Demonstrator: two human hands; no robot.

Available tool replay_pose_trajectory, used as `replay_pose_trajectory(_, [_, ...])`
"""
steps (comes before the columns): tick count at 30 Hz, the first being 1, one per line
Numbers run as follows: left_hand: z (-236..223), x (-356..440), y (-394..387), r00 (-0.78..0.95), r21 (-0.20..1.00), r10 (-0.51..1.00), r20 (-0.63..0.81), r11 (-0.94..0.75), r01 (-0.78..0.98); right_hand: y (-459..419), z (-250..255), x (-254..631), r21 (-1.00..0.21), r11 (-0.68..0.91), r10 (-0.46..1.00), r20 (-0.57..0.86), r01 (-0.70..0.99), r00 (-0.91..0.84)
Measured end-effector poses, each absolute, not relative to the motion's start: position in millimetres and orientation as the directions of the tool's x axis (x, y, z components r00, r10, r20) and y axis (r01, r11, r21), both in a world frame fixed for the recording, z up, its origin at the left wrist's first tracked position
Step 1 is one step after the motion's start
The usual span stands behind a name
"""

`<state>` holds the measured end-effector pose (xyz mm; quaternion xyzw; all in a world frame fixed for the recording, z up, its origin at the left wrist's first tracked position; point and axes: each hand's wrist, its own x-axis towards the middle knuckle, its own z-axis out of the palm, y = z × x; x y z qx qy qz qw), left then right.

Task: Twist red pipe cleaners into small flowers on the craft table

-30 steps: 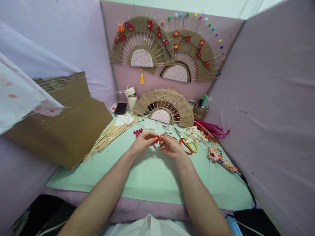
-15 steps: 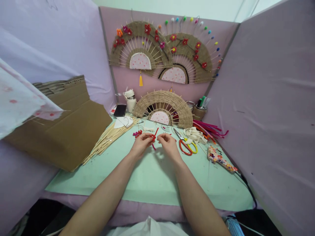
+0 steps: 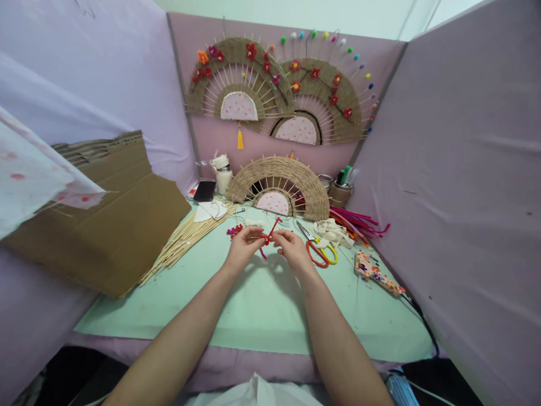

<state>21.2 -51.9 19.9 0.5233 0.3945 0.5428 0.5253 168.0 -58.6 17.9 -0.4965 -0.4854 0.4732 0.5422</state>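
Note:
Between my fingertips is a red pipe cleaner [image 3: 275, 224], bent into small loops at its lower end with a straight length sticking up. My left hand [image 3: 245, 247] pinches the looped part from the left. From the right, my right hand [image 3: 291, 248] pinches the same pipe cleaner close beside it. Just left of my left hand lie small red and magenta pipe-cleaner flowers [image 3: 235, 230]. A magenta pipe-cleaner piece [image 3: 262, 254] shows beneath my fingers. Scissors [image 3: 318, 252] with red and yellow handles lie to the right of my right hand.
A woven fan [image 3: 287, 166] stands at the back. Thin sticks [image 3: 181, 239] and cardboard [image 3: 105, 225] are on the left. At right are a patterned glue gun [image 3: 376, 273] with its cord, cream strips [image 3: 333, 232], pipe cleaners [image 3: 359, 217] and a pen holder [image 3: 340, 194]. Decorated fans [image 3: 325, 84] hang behind.
My right hand has moved left, in against my left hand, and now grips the red pipe cleaner. Its upright end leans further right and shows a bent tip.

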Motion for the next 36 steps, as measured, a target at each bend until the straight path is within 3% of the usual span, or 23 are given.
replay_pose_trajectory(4, [21, 20, -58, 0.117, 0.938, 0.932, 0.343, -0.346, 0.004, -61, 22, 171, -0.992, 0.103, 0.994, 0.101, -0.071, 0.028])
replay_pose_trajectory(13, [21, 17, -64, 0.213, 0.786, 0.82, 0.531, -0.571, 0.239, -65, 25, 168, -0.983, 0.175, 0.984, 0.175, 0.059, 0.004])
replay_pose_trajectory(22, [14, 14, -55, 0.316, 0.373, 0.539, 0.781, -0.808, 0.457, -65, 26, 168, -0.948, 0.199, 0.976, 0.214, 0.249, 0.034])
replay_pose_trajectory(36, [14, 15, -58, 0.294, 0.395, 0.631, 0.718, -0.717, 0.575, -67, 26, 166, -0.935, 0.208, 0.974, 0.226, 0.286, 0.031])
